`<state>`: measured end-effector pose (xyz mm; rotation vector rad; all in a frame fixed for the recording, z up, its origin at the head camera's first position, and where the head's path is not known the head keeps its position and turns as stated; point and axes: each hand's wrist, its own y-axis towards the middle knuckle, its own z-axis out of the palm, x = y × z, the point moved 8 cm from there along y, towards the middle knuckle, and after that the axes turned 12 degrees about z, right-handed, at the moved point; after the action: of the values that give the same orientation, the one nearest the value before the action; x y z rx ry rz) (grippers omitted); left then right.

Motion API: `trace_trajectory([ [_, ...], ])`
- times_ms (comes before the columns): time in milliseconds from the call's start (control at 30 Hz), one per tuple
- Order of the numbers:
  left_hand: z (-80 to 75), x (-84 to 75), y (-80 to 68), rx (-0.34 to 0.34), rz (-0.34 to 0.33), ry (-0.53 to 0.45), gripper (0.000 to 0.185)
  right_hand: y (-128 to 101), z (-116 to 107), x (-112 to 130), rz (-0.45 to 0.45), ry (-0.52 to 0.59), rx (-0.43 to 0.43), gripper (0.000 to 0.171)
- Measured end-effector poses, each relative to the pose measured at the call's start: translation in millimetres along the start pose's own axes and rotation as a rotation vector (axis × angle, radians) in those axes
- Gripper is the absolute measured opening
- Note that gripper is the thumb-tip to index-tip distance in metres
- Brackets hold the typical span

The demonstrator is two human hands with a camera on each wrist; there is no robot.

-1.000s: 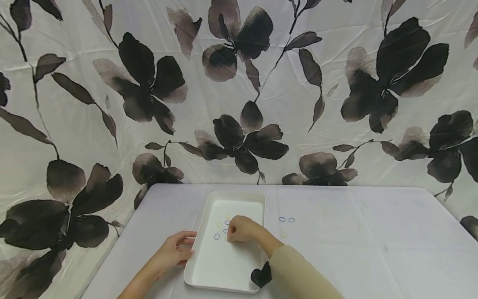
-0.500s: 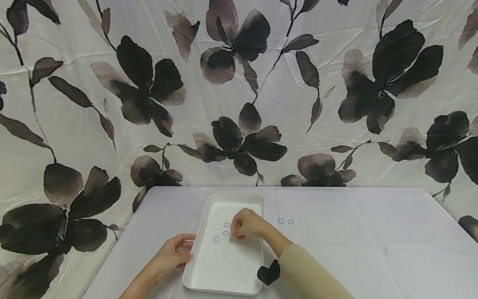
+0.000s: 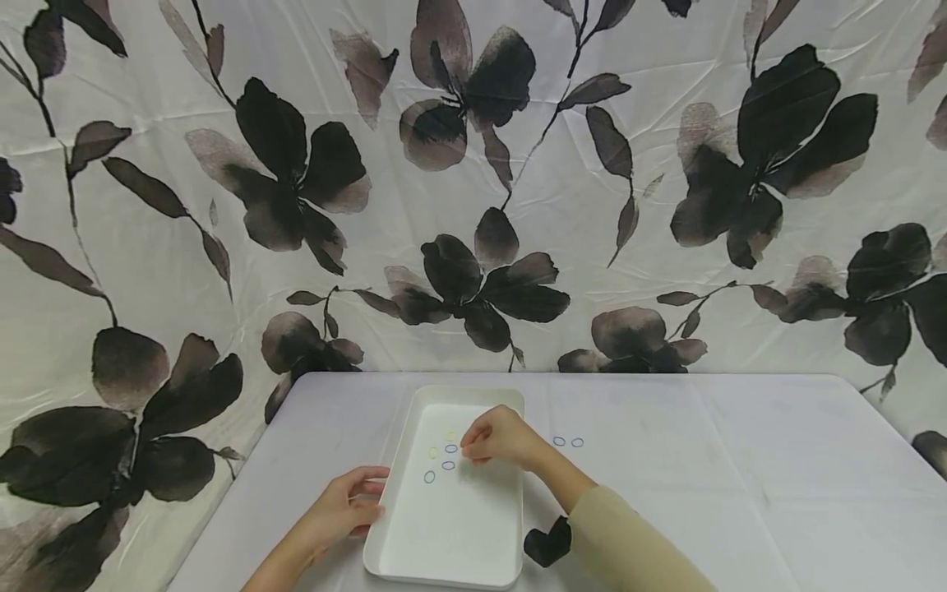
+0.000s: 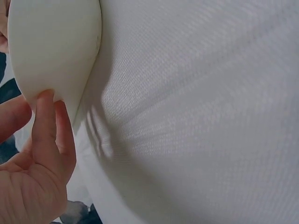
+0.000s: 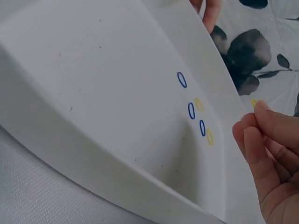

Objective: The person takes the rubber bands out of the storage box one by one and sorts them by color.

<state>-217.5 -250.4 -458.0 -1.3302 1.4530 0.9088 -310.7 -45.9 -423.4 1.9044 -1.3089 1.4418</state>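
A white tray (image 3: 444, 526) lies on the grey table. My left hand (image 3: 364, 503) grips its left rim, and in the left wrist view the fingers (image 4: 44, 121) press the tray's outer wall (image 4: 51, 46). Three blue bands (image 3: 429, 477) and two yellow bands (image 3: 433, 453) lie on the tray floor. My right hand (image 3: 473, 448) hovers over the tray's far right part with its fingers curled. In the right wrist view its fingertips (image 5: 261, 116) pinch a small yellow band (image 5: 253, 102) above the tray wall (image 5: 219, 93).
Two more blue bands (image 3: 568, 442) lie on the table (image 3: 703, 477) just right of the tray. A flower-print curtain (image 3: 473, 205) hangs close behind the table and down its left side. A black wrist mount (image 3: 547, 543) sits under my right forearm.
My right hand has lifted off the tray floor and drifted back and to the right. The left hand has kept its hold on the rim. The bands in the tray have not moved.
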Motion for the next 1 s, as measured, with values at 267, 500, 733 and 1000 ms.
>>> trace_trajectory([
  [267, 0.2, 1.8, -1.0, -0.002, -0.010, 0.001, 0.055, -6, -5, -5, 0.022, 0.037, 0.013, 0.006],
  [500, -0.5, 1.5, 0.6, 0.005, 0.000, -0.008, 0.056, -10, -8, -5, 0.024, 0.058, 0.040, 0.009],
  [733, -0.8, 0.7, -0.4, 0.006, -0.008, -0.012, 0.056, -15, -15, -9, 0.034, 0.051, 0.020, 0.012],
  [1000, -1.1, -1.0, -1.1, -0.009, -0.026, 0.006, 0.054, -22, -23, -15, 0.034, 0.119, 0.001, 0.011],
])
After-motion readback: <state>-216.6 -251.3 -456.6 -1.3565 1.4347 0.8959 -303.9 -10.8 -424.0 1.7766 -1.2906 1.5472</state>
